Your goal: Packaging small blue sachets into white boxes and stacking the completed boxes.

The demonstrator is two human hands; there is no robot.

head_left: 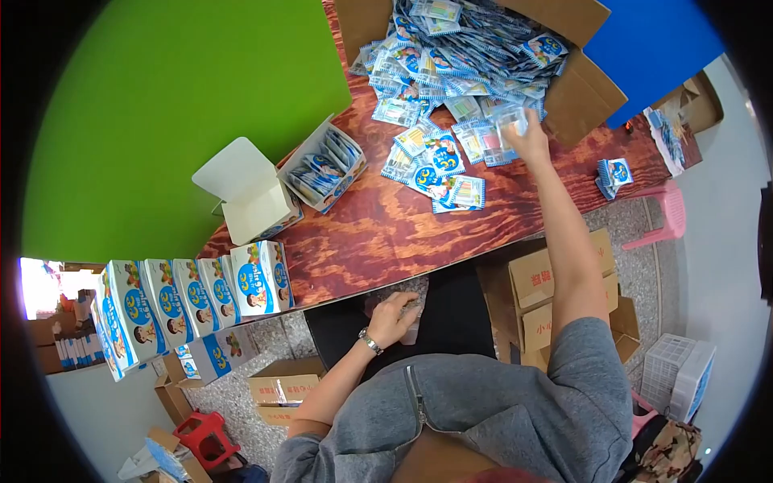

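Shirt: sitting nearest | right hand: you're pinching a packet, ideally by its edge | left hand: you're half-curling it beside the table, contents unclear

Five closed white-and-blue boxes are lined up at the left end of the worktop, and two open boxes are set between them and the far edge. At the far edge, one large carton is counted; its heaped packets are too many to be numbered, while one small packet stack is seen near the right end.
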